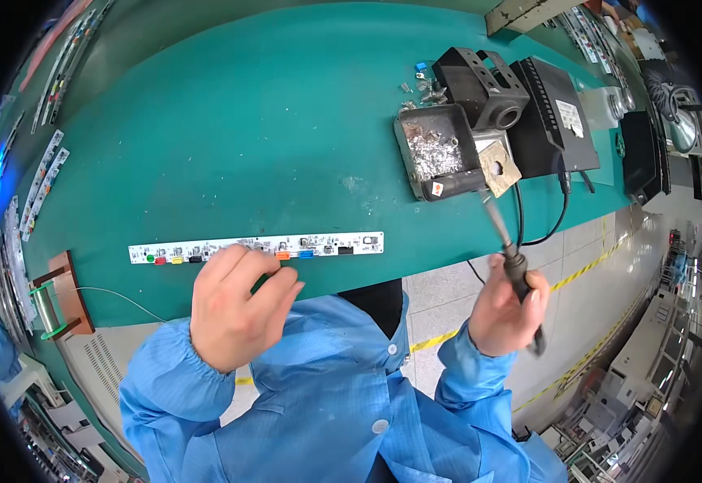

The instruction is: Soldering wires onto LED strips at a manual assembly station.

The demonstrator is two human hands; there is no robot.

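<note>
A long white circuit board (256,244) lies near the table's front edge, with coloured connectors in a row along its near side. Over its middle, my left hand (242,302) has its fingers curled down and hides part of it; what the fingertips hold, if anything, is hidden. Off to the right, past the table's edge, my right hand (502,310) grips a soldering iron (514,262) by its dark handle. The iron's metal end points up to the tan sponge (499,169), close to its lower edge. The iron looks slightly blurred.
A black tray (403,149) of solder scraps sits beside an iron stand (480,84) and a black box (556,121) with cables. Loose small parts (431,90) lie behind the tray. At left, a solder spool (45,310) feeds wire toward my left sleeve. More board strips (45,185) line the left.
</note>
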